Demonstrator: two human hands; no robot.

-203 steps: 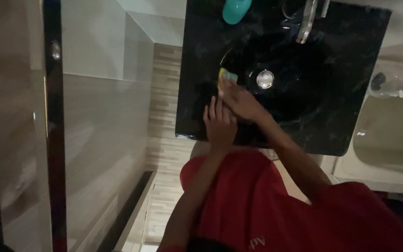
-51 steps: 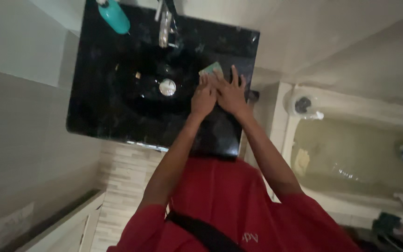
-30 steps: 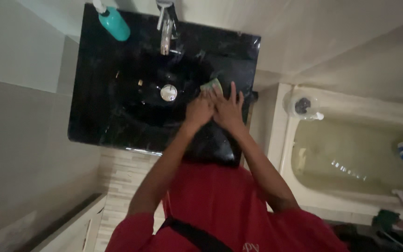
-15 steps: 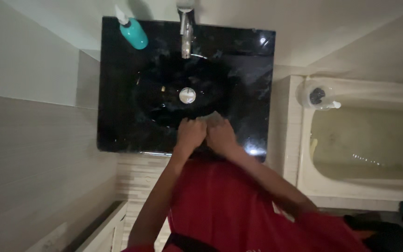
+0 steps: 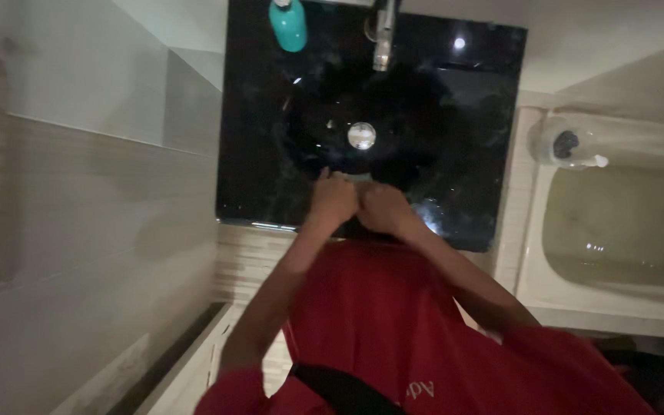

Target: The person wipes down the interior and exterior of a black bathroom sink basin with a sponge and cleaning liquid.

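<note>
Two hands pressed side by side at near rim of black sink (image 5: 455,115): left hand (image 5: 334,201) and right hand (image 5: 382,209) curled, bearing down together on barely visible green sponge (image 5: 361,181) between them for scrubbing pressure.

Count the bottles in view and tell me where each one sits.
2. A teal pump bottle stands on the black sink's back left corner, left of the tap. A clear bottle with a dark cap sits on the bathtub's corner ledge. Others may be out of frame.
</note>
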